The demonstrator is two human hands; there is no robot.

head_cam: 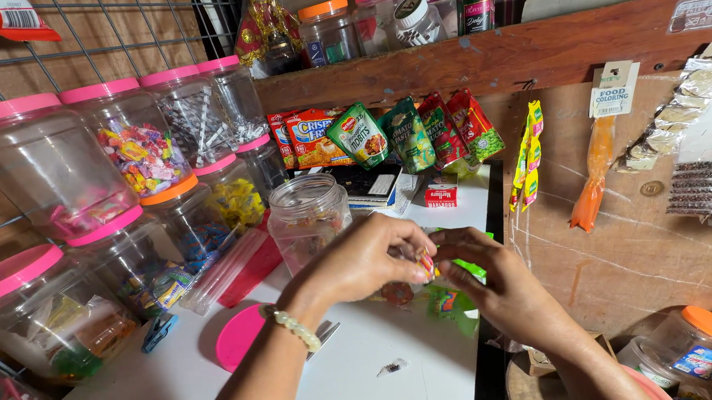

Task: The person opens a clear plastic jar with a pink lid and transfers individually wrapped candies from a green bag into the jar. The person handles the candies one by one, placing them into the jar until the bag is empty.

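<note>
My left hand [358, 259] and my right hand [485, 278] meet over the white table [377, 357], both pinching a small wrapped candy [426, 265] between their fingertips. A pale bead bracelet [296, 328] circles my left wrist. Just behind my left hand stands an open clear plastic jar [307, 213] with a few sweets inside. Its pink lid [238, 336] lies flat on the table by my left forearm. A green packet [454, 303] lies partly hidden under my right hand.
Clear jars with pink lids [47, 167] full of candy are stacked on the left. Sachets of sauce and seasoning [405, 135] hang from a wooden shelf [493, 57] at the back. A small red box [441, 195] sits on the table. An orange-lidded jar [689, 350] stands low right.
</note>
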